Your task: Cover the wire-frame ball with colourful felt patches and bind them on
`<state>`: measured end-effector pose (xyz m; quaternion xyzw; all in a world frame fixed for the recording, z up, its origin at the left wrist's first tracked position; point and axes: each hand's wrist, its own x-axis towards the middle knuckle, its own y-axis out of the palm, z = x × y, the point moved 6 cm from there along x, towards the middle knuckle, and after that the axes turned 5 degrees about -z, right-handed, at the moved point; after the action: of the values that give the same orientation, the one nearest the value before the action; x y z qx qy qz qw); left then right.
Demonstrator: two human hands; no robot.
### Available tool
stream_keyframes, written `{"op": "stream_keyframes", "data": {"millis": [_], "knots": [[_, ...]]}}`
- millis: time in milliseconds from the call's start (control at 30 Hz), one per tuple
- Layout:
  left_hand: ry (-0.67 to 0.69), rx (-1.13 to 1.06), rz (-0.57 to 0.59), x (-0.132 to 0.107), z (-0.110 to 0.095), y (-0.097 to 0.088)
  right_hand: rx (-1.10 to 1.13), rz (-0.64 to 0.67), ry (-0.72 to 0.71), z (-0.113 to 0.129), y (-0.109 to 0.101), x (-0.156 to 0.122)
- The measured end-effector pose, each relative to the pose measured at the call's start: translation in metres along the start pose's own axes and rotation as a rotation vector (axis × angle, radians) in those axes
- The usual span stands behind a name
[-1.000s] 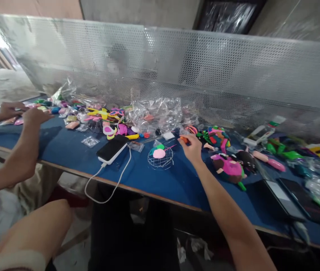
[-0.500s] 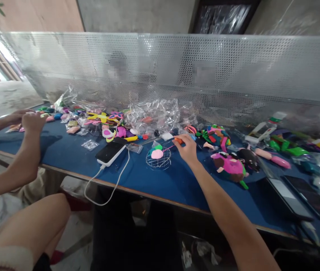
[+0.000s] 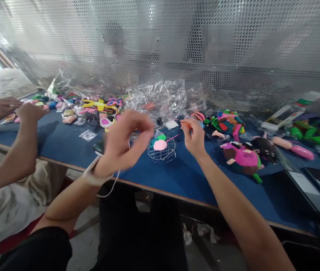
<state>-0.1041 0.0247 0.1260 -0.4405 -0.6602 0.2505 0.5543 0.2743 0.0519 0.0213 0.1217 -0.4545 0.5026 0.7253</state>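
Note:
My right hand (image 3: 194, 137) pinches a small orange piece (image 3: 186, 124), which looks like modelling clay, just above the table. Left of it sits a round wire mesh frame (image 3: 162, 154) with a pink clay lump (image 3: 160, 145), a green lump (image 3: 162, 137) and a thin pink stick (image 3: 174, 137) on it. The stick slants up toward my right hand, apart from its fingers. My left hand (image 3: 127, 141), smeared by motion, is raised over the white-edged phone-like device (image 3: 98, 147) and hides most of it. Its thumb and fingers are apart, with nothing visible between them.
A co-worker's hands (image 3: 30, 111) are at the table's left end. Crumpled clear plastic (image 3: 160, 99) and colourful clay pieces (image 3: 96, 104) line the perforated metal panel (image 3: 171, 49). A multicoloured clay figure (image 3: 243, 158) and a dark device (image 3: 304, 192) lie to the right.
My left hand has come into view from the left. My right hand has moved slightly up and away from the pink stick with the orange piece. The view has tilted down.

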Motion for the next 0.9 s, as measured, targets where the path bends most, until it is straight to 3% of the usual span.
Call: {"op": "stream_keyframes", "data": {"millis": [33, 100, 133, 200, 267, 333, 467, 600, 733, 900], "knots": [[0.11, -0.109, 0.044, -0.01, -0.038, 0.029, 0.017, 0.015, 0.029, 0.0, 0.001, 0.0], [0.236, -0.339, 0.191, -0.024, -0.077, 0.089, 0.073, 0.069, 0.134, -0.002, 0.006, -0.001], [0.239, -0.445, 0.278, -0.027, -0.081, 0.116, 0.113, 0.117, 0.211, -0.005, 0.01, -0.003], [0.097, -0.585, 0.449, -0.027, -0.065, 0.158, 0.188, 0.247, 0.381, -0.011, 0.021, -0.009], [-0.088, -0.724, 0.564, -0.027, -0.045, 0.181, 0.239, 0.349, 0.519, -0.016, 0.031, -0.017], [-0.188, -0.861, 0.614, -0.028, -0.038, 0.188, 0.305, 0.372, 0.61, -0.018, 0.037, -0.022], [-0.294, -1.057, 0.726, -0.041, -0.05, 0.186, 0.446, 0.374, 0.726, -0.017, 0.04, -0.027], [-0.367, -1.349, 0.767, -0.049, -0.062, 0.173, 0.454, 0.29, 0.659, -0.014, 0.033, -0.021], [-0.219, -1.293, 0.641, -0.036, -0.067, 0.16, 0.412, 0.091, 0.49, -0.014, 0.019, -0.01], [-0.037, -1.243, 0.616, -0.01, -0.085, 0.165, 0.377, -0.055, 0.374, -0.014, 0.008, -0.001]]}}
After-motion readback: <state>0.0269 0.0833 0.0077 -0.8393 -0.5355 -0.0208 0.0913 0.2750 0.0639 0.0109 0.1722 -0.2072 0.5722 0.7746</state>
